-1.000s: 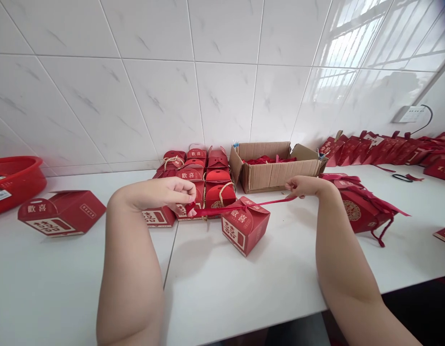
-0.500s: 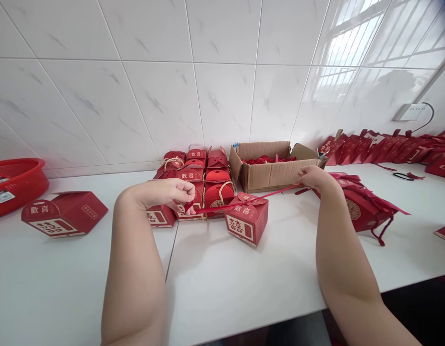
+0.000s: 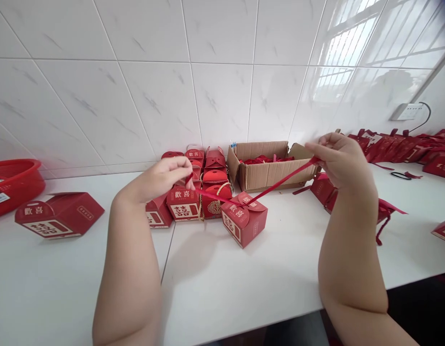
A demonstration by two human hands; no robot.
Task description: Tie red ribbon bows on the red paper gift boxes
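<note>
A small red gift box (image 3: 256, 225) with gold lettering and a folded flap top stands on the white table (image 3: 222, 283). A red ribbon (image 3: 284, 179) crosses over its top and rises to both sides in a shallow V. My left hand (image 3: 168, 177) pinches one end, left of the box and above it. Higher up on the right, my right hand (image 3: 335, 156) grips the other end. Behind my left hand sit several packed red boxes (image 3: 184, 204), some with twisted rope handles. Whether the ribbon is knotted at the box top I cannot tell.
An open cardboard carton (image 3: 270, 177) holding red ribbons stands against the tiled wall. Another red box (image 3: 64, 215) and a red plastic basket (image 3: 18, 180) are at left. Scissors (image 3: 401, 176) and several red bags (image 3: 398, 146) lie far right.
My right hand has risen and moved right, drawing its ribbon end up more steeply. The box has turned slightly. My left hand still holds its end, a little higher.
</note>
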